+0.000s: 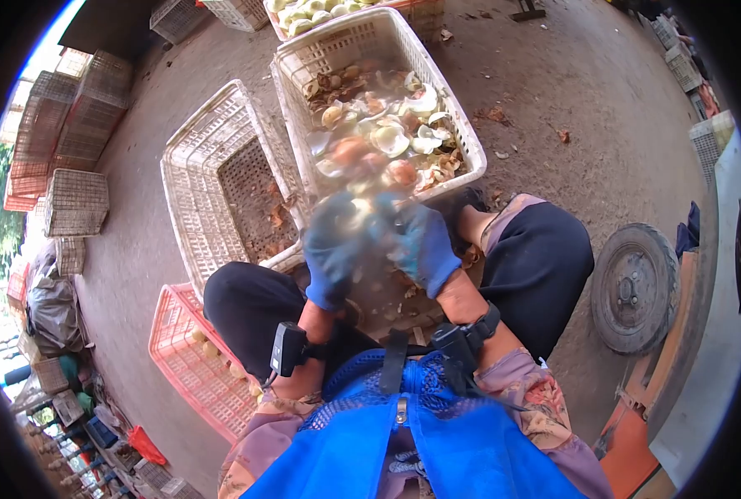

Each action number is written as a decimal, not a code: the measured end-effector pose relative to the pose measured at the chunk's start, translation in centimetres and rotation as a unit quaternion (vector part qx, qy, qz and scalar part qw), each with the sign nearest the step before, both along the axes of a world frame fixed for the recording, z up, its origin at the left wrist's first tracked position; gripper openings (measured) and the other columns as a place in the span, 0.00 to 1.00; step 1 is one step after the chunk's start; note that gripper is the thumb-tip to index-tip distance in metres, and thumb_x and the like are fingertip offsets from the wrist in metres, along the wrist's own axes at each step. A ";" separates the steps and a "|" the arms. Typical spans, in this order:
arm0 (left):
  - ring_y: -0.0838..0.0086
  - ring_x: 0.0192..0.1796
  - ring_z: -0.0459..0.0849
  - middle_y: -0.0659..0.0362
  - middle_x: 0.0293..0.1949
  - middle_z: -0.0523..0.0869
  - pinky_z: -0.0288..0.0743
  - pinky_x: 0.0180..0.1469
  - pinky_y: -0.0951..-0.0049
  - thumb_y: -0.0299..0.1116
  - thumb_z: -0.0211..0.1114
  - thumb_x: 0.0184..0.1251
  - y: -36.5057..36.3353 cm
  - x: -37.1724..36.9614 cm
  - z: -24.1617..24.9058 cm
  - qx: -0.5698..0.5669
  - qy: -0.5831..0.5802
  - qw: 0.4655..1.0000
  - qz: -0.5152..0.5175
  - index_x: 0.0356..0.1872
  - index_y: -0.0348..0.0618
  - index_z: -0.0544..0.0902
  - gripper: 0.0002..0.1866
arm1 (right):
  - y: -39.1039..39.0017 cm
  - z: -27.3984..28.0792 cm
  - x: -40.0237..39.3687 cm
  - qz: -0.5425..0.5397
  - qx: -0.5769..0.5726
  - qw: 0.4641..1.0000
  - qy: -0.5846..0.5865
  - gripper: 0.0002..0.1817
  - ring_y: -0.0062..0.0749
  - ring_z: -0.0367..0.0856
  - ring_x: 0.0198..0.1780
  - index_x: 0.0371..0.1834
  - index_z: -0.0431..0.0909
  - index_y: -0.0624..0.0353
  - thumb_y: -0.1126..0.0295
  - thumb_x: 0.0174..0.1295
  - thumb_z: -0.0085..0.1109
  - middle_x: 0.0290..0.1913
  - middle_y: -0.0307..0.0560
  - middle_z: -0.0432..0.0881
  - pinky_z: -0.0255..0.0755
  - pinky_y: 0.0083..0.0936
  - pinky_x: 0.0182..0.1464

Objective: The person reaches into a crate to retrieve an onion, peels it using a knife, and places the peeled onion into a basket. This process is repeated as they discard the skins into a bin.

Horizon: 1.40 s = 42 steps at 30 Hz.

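Observation:
My left hand (333,249), in a blue work glove, is closed around a pale, blurred onion (359,211) at the near edge of the crate. Right against it is my right hand (423,248), also gloved, with fingers curled in toward the onion. Whether the right fingers hold a small tool is smeared and partly hidden. Just beyond both hands stands a white plastic crate (468,137) with onion skins, cut pale layers and several brownish onions inside. A smudge blurs the middle of the view there.
At the left stands a dirty white crate (189,187) with a few skins on its bottom. A red crate (189,366) with onions is by my left knee. Peeled onions fill another crate (283,33) at the back. A wheel (634,287) lies at the right.

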<state>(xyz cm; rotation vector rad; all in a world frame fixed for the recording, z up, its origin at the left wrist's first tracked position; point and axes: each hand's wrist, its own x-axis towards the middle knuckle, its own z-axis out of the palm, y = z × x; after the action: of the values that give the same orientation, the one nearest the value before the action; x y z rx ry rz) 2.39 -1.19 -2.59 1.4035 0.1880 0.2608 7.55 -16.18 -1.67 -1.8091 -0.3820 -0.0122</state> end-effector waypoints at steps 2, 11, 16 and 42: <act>0.65 0.62 0.78 0.51 0.60 0.79 0.69 0.68 0.65 0.22 0.73 0.50 -0.2 -0.1 0.3 0.076 -0.019 0.997 -0.007 0.51 0.38 0.79 0.24 | -0.2 -0.4 0.0 -0.016 -0.040 0.999 -0.001 0.11 0.49 0.80 0.28 0.35 0.80 0.60 0.62 0.62 0.64 0.25 0.54 0.81 0.75 0.39 0.34; 0.63 0.61 0.80 0.50 0.57 0.82 0.74 0.64 0.65 0.25 0.68 0.55 -1.4 -0.3 1.9 -0.052 -0.016 0.997 -0.047 0.53 0.35 0.77 0.22 | -1.4 -4.4 1.2 -0.079 -0.072 0.994 -0.014 0.13 0.50 0.79 0.26 0.29 0.76 0.63 0.65 0.65 0.59 0.22 0.55 0.79 0.72 0.41 0.30; 0.59 0.60 0.80 0.48 0.58 0.80 0.78 0.62 0.62 0.26 0.60 0.57 0.7 0.5 0.5 0.114 0.012 0.993 -0.022 0.61 0.36 0.72 0.27 | -2.4 -4.0 1.8 -0.088 0.019 0.977 0.195 0.12 0.43 0.85 0.34 0.45 0.79 0.67 0.68 0.67 0.57 0.36 0.55 0.86 0.77 0.34 0.37; 0.60 0.52 0.84 0.52 0.51 0.83 0.84 0.51 0.62 0.29 0.62 0.63 1.8 -0.3 -3.4 -0.083 0.050 0.995 -0.034 0.59 0.40 0.74 0.22 | -1.4 0.2 0.2 0.052 -0.362 0.930 -0.046 0.12 0.51 0.86 0.38 0.45 0.78 0.52 0.69 0.57 0.62 0.36 0.52 0.86 0.79 0.45 0.38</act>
<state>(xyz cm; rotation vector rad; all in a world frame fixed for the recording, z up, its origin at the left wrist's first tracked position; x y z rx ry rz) 2.06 0.59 -6.01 1.2560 0.2392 0.1148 7.73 -17.54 -1.44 -2.5204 -0.6024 0.1342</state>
